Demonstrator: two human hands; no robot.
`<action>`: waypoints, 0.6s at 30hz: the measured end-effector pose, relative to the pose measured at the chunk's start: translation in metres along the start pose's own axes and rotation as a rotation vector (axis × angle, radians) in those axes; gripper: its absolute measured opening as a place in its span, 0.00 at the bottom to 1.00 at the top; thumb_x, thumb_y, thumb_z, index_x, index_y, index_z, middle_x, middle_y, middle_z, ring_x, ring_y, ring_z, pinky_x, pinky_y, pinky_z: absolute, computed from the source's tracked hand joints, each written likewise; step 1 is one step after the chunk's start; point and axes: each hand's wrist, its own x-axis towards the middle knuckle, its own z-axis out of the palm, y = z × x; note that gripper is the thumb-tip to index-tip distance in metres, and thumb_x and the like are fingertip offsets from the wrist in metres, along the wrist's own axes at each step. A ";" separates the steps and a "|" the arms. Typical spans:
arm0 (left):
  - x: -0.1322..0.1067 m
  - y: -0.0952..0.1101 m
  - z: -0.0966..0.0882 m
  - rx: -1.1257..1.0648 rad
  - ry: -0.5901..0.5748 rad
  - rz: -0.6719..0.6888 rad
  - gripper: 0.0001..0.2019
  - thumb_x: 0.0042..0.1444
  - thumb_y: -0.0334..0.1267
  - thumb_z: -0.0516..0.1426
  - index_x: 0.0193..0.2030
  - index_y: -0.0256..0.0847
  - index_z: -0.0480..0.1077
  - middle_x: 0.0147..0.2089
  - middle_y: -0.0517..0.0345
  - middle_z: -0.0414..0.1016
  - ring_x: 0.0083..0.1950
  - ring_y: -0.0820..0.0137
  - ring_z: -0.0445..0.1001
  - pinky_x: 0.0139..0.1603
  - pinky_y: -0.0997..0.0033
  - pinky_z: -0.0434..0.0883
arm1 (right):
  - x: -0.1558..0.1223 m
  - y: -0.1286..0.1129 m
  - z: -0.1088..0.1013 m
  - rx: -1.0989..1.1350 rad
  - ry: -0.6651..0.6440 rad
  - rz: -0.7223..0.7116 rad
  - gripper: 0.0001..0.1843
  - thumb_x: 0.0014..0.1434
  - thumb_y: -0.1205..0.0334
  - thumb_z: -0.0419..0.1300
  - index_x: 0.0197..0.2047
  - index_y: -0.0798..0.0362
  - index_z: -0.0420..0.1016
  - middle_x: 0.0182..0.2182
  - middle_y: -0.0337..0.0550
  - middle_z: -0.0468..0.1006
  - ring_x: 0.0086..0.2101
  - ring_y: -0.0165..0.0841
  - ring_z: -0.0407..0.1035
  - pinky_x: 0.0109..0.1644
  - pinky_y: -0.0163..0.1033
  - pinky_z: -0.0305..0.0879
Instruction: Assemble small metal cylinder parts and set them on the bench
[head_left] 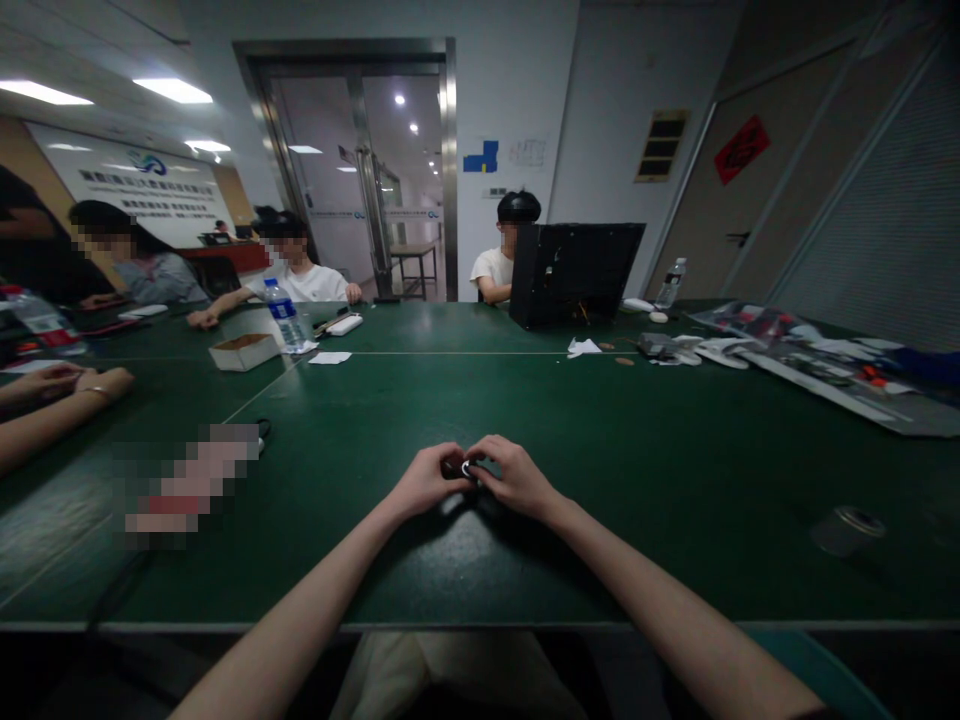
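Note:
Both my hands meet over the dark green table (pixel 525 400), just above its surface. My left hand (pixel 426 480) and my right hand (pixel 514 475) are closed, fingertips pinched together on a small dark object with a shiny metal part (pixel 463 467). Most of that object is hidden by my fingers, so I cannot name it. My forearms reach in from the near edge of the table.
A roll of clear tape (pixel 847 528) lies near right. A black monitor (pixel 574 270), a water bottle (pixel 285 315), a cardboard box (pixel 244 351) and papers (pixel 810 360) stand farther off. Several people sit at the far side; another person's arms (pixel 52 400) rest at left.

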 end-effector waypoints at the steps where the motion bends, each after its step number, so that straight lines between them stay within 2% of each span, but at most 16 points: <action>1: 0.000 0.000 0.001 0.016 0.000 -0.004 0.09 0.44 0.36 0.63 0.33 0.37 0.69 0.30 0.62 0.69 0.32 0.72 0.67 0.34 0.75 0.63 | 0.000 0.001 0.001 -0.002 0.000 0.008 0.05 0.57 0.68 0.57 0.37 0.53 0.72 0.35 0.43 0.74 0.38 0.33 0.67 0.44 0.39 0.63; 8: -0.002 0.002 0.000 0.126 0.014 0.012 0.11 0.45 0.39 0.62 0.34 0.38 0.68 0.29 0.63 0.68 0.31 0.72 0.66 0.31 0.75 0.62 | 0.001 0.004 0.003 0.019 0.012 0.029 0.05 0.58 0.69 0.57 0.36 0.53 0.73 0.34 0.43 0.75 0.37 0.32 0.67 0.42 0.37 0.62; 15: -0.003 0.005 0.000 0.089 -0.007 -0.001 0.13 0.45 0.40 0.63 0.36 0.37 0.68 0.30 0.62 0.69 0.30 0.73 0.67 0.30 0.76 0.63 | 0.005 0.009 -0.014 0.043 0.106 0.075 0.06 0.56 0.69 0.57 0.37 0.54 0.74 0.33 0.42 0.76 0.34 0.30 0.68 0.39 0.35 0.63; 18: -0.003 0.004 0.000 0.066 -0.019 -0.024 0.14 0.45 0.39 0.63 0.37 0.37 0.68 0.29 0.63 0.69 0.30 0.73 0.67 0.30 0.76 0.63 | 0.003 0.019 -0.018 -0.021 -0.018 0.153 0.05 0.54 0.68 0.59 0.35 0.54 0.76 0.31 0.42 0.77 0.32 0.30 0.69 0.37 0.34 0.62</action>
